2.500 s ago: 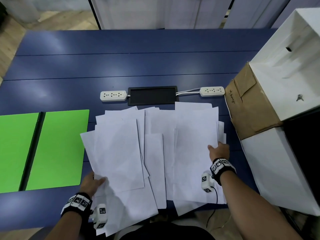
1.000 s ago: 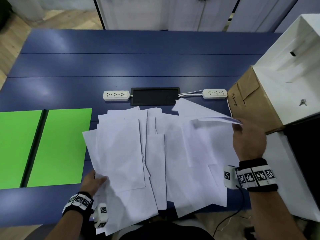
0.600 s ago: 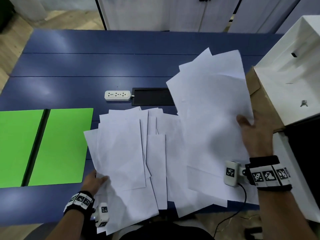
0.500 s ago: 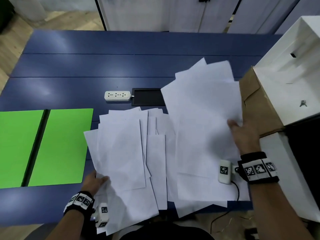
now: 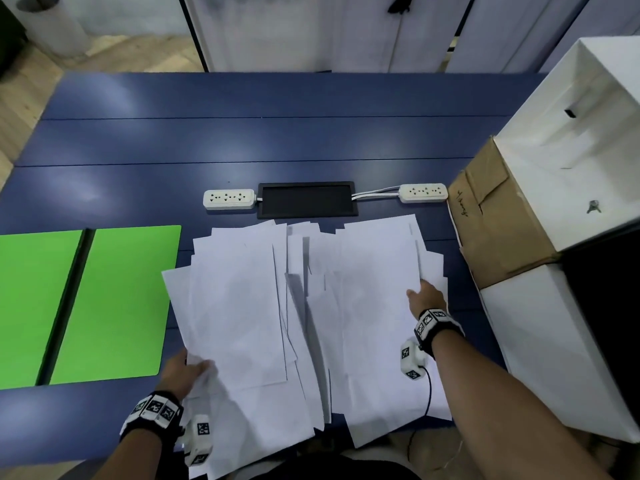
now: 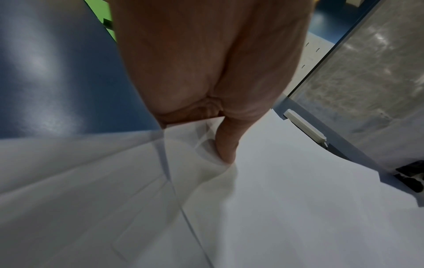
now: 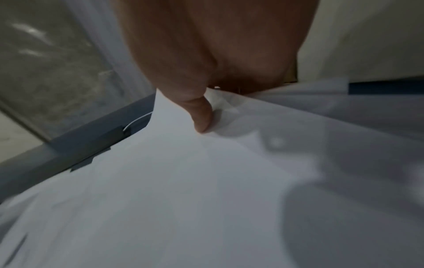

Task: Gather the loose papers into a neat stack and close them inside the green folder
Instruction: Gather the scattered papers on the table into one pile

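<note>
Several white papers (image 5: 304, 317) lie fanned out and overlapping on the blue table (image 5: 242, 140), some hanging over its near edge. The green folder (image 5: 114, 303) lies open and flat to their left, with nothing on it. My left hand (image 5: 197, 367) pinches the near-left corner of the left sheets; in the left wrist view its thumb (image 6: 226, 141) lies on top of the paper (image 6: 275, 199). My right hand (image 5: 419, 292) holds the right edge of the right-hand sheets, thumb (image 7: 201, 116) on top of the paper (image 7: 183, 190), fingers hidden beneath.
Two white power strips (image 5: 228, 199) (image 5: 422, 193) flank a black cable hatch (image 5: 307, 199) just beyond the papers. A brown cardboard box (image 5: 498, 230) and white boxes (image 5: 571, 150) (image 5: 561, 344) crowd the right side. The table's far half is bare blue surface.
My right hand lifted a bunch of sheets from the right, swung them upright, then laid them back flat on the spread. The left hand has kept its hold and place.
</note>
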